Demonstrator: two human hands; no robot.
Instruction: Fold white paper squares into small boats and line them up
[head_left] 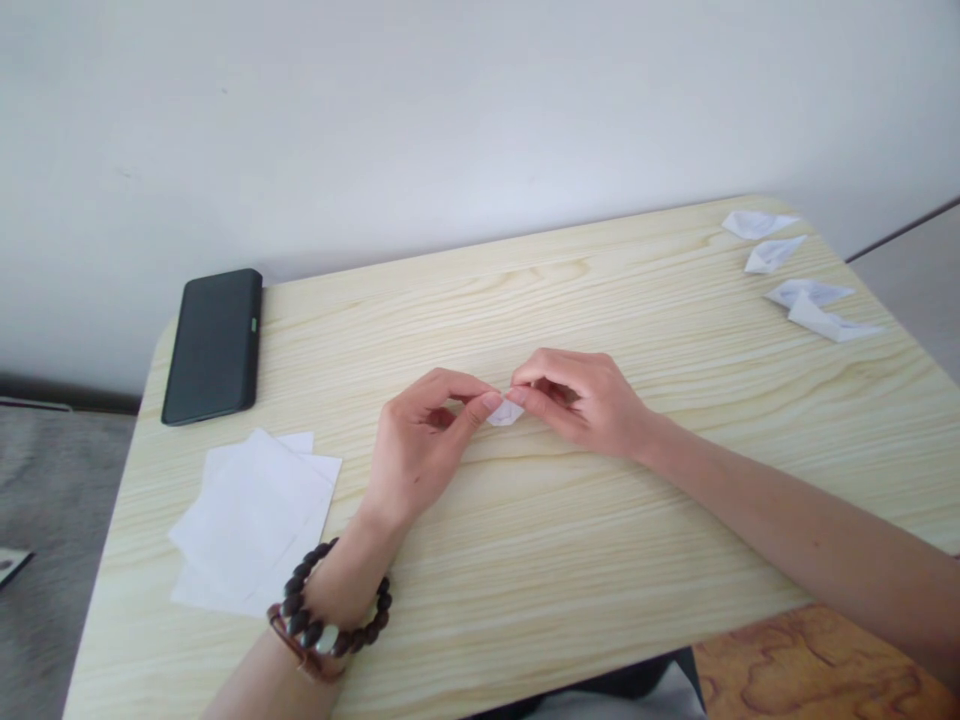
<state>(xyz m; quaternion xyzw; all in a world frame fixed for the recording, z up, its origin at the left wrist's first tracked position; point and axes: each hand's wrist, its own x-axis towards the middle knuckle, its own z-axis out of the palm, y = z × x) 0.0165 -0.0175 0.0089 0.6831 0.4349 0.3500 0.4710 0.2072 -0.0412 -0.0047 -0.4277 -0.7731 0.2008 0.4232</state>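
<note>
Between my hands is a small folded white paper (505,412), held just above or on the middle of the table (570,560); I cannot tell whether it touches the wood. My left hand (431,435), with dark bead bracelets at the wrist, pinches its left end between thumb and index finger. On the other side my right hand (585,400) pinches the right end in the same way. The fingertips nearly meet and hide the upper part of the paper.
Loose white paper sheets (255,510) lie overlapping at the left. Behind them rests a black flat device (214,345). Several folded paper boats (772,255) sit along the far right edge. A white wall (480,120) borders the table's back.
</note>
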